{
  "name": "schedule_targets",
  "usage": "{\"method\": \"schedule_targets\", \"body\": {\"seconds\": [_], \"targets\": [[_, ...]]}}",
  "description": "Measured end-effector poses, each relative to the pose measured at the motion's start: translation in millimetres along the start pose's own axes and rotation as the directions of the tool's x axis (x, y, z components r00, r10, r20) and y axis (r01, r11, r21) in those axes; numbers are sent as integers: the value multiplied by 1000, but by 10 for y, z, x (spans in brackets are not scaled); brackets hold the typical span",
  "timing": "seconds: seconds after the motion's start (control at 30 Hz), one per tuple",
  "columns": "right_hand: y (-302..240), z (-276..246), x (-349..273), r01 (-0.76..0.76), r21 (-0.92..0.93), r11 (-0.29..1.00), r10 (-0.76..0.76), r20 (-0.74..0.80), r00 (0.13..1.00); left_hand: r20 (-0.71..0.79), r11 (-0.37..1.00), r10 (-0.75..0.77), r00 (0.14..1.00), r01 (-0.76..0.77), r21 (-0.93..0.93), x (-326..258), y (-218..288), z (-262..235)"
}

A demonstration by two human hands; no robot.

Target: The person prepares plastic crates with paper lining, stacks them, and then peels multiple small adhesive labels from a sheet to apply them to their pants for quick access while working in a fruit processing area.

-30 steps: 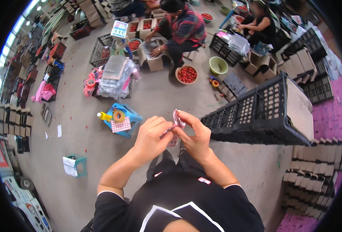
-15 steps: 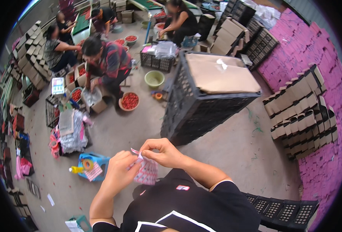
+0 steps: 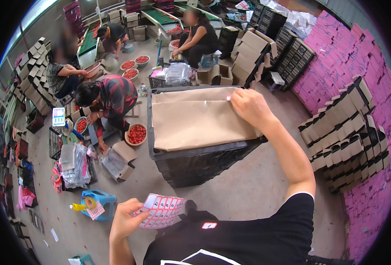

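Note:
My left hand (image 3: 127, 217) pinches the edge of a sheet of stickers (image 3: 162, 211), white labels with red-pink borders, in front of my body. Farther forward, my right hand (image 3: 250, 105) is at the far right part of the brown paper (image 3: 195, 121) that covers the top black plastic crate (image 3: 191, 165). A small whitish sticker (image 3: 229, 98) shows at its closed fingertips, against the paper. The crates stand in a tall stack directly ahead of me. Another small label (image 3: 209, 225) is on my black shirt.
A blue stool (image 3: 99, 204) with tape on it stands at left. Beyond it, a person in a plaid shirt (image 3: 116, 97) bends over a carton (image 3: 118, 163) beside a bowl of red fruit (image 3: 136, 134). Folded cartons (image 3: 341, 132) and pink stacks (image 3: 337, 57) line the right side.
My hands have parted: the right went from the sticker sheet to the paper-covered crate, while the left kept the sheet. The plaid-shirted person bent lower, and the view shifted.

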State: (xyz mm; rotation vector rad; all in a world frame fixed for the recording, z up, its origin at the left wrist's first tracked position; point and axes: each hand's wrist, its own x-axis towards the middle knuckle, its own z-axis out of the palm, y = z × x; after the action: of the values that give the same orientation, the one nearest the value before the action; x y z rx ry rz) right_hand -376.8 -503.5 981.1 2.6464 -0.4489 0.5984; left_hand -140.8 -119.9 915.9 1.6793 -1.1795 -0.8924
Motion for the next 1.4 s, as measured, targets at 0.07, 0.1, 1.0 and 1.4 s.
{"method": "schedule_targets", "body": {"seconds": [0.07, 0.1, 1.0, 1.4], "targets": [[20, 97, -98, -9, 65, 998, 3, 93, 996, -10, 999, -24, 1000, 25, 30, 9, 31, 76], [12, 110, -115, -35, 109, 993, 22, 121, 992, -19, 998, -43, 999, 44, 43, 6, 18, 94], [-3346, -139, -199, -601, 658, -453, -240, 560, 793, -231, 811, -233, 945, 58, -582, -941, -601, -512], [-3403, -2, -216, -691, 646, -325, -195, 669, 717, -517, 728, 587, 623, -127, 673, -367, -157, -406]]}}
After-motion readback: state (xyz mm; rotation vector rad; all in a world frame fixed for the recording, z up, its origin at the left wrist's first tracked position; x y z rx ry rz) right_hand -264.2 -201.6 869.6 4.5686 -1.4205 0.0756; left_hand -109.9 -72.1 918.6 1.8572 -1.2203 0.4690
